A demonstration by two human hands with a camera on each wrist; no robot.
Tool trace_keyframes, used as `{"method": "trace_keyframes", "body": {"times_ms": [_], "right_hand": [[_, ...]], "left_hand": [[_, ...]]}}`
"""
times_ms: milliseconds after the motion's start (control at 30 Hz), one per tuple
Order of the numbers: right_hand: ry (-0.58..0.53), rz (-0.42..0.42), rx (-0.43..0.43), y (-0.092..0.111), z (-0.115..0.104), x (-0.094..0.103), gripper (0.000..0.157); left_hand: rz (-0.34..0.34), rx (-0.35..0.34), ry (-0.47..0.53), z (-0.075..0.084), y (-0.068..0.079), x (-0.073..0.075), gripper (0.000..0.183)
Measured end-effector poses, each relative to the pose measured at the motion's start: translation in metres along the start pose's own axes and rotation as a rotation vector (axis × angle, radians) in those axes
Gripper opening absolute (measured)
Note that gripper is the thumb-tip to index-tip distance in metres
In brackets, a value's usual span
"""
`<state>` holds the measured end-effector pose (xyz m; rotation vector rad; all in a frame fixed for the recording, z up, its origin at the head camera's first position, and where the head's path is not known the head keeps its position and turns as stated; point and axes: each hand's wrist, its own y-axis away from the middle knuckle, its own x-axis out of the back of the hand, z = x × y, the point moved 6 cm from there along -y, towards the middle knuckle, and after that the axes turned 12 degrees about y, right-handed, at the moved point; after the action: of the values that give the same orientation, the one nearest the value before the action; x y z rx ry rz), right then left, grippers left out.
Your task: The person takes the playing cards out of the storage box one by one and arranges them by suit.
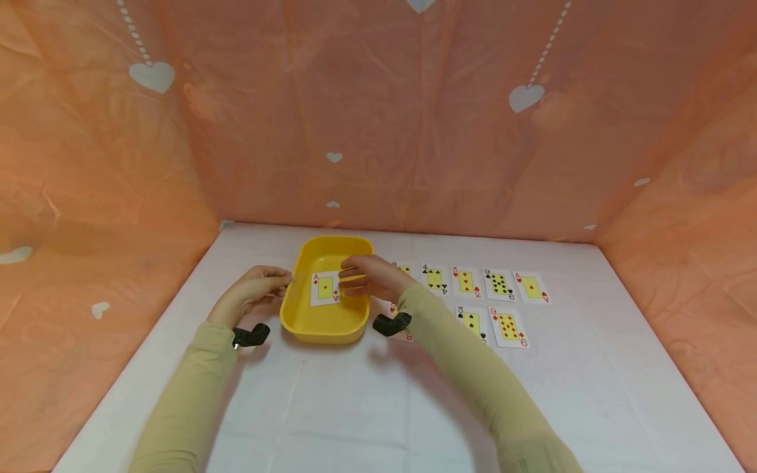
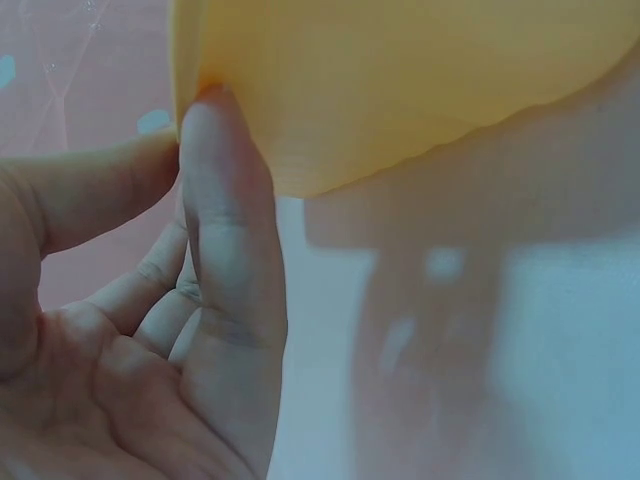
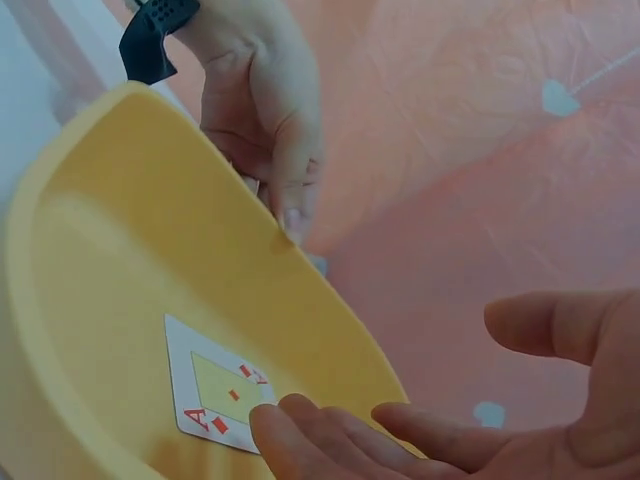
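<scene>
A yellow plastic tray [image 1: 304,320] stands on the white tabletop, an ace of diamonds playing card [image 1: 325,288] lying face up inside it. My left hand [image 1: 253,292] pinches the tray's left rim between thumb and index finger, as the left wrist view shows close up. From the right, my right hand [image 1: 378,276] reaches over the opposite rim, its fingers extended and spread from the thumb. Those fingertips [image 3: 275,425] overlap the card's edge in the right wrist view, and nothing shows in the palm.
Right of the tray, face-up playing cards lie in two rows, among them a four of clubs [image 1: 434,279], an ace of hearts [image 1: 531,287] and a nine of diamonds [image 1: 508,327]. My right forearm covers some. Orange cloth [image 1: 402,131] with hearts hangs around the table.
</scene>
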<state>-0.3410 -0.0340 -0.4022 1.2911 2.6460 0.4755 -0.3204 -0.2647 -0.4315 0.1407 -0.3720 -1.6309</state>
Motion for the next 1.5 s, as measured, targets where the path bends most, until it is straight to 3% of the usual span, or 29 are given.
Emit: {"method": "trace_keyframes", "body": {"times_ms": [233, 667, 833, 1067, 1300, 1500], "right_hand": [[0.01, 0.002, -0.037, -0.012, 0.006, -0.006, 0.055], [-0.019, 0.117, -0.109, -0.023, 0.014, -0.012, 0.062], [-0.117, 0.167, -0.18, -0.027, 0.018, -0.012, 0.064], [-0.257, 0.152, -0.218, -0.036, 0.023, -0.018, 0.069], [-0.272, 0.139, -0.232, -0.04, 0.024, -0.024, 0.074], [-0.269, 0.179, -0.261, -0.043, 0.028, -0.022, 0.072]], "left_hand": [[0.035, 0.029, -0.016, -0.003, -0.004, 0.003, 0.045], [0.004, 0.002, 0.005, 0.0, -0.002, -0.001, 0.043], [0.003, 0.0, 0.005, -0.001, -0.002, -0.001, 0.043], [0.005, -0.025, -0.006, -0.001, 0.001, -0.002, 0.043], [0.008, -0.011, 0.003, -0.002, -0.001, -0.001, 0.042], [-0.01, -0.029, 0.003, -0.001, 0.001, -0.001, 0.043]]}}
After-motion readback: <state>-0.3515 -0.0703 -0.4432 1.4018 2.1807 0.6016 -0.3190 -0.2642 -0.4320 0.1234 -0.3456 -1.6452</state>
